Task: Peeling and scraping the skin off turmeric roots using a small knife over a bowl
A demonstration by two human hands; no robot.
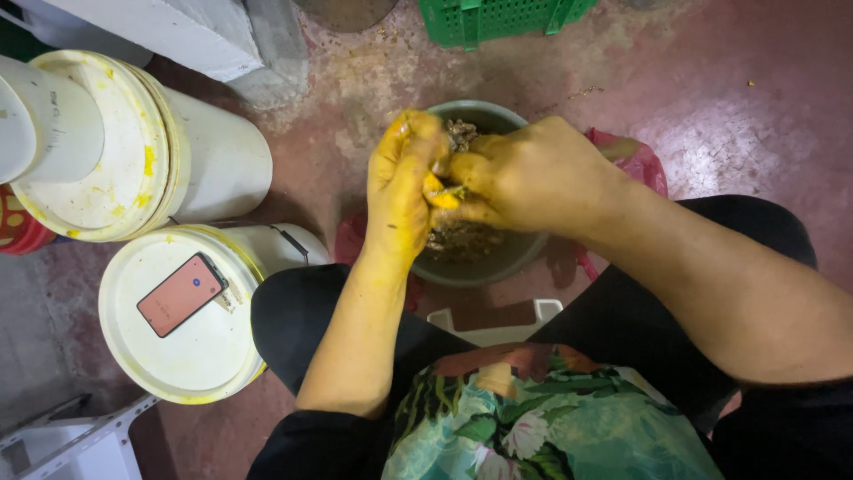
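I have one view only, worn on the head and facing almost straight down (tilted slightly forward). It sits close over my lap, the grey bowl (484, 258) near centre, and the red floor (737, 107) fills the top edge.

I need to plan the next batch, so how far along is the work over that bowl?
Done: the grey bowl already holds a brownish heap. In hand: the yellow-stained left hand and the right hand together grip a small yellow piece above it. Left: unclear, since no unworked supply is in view.
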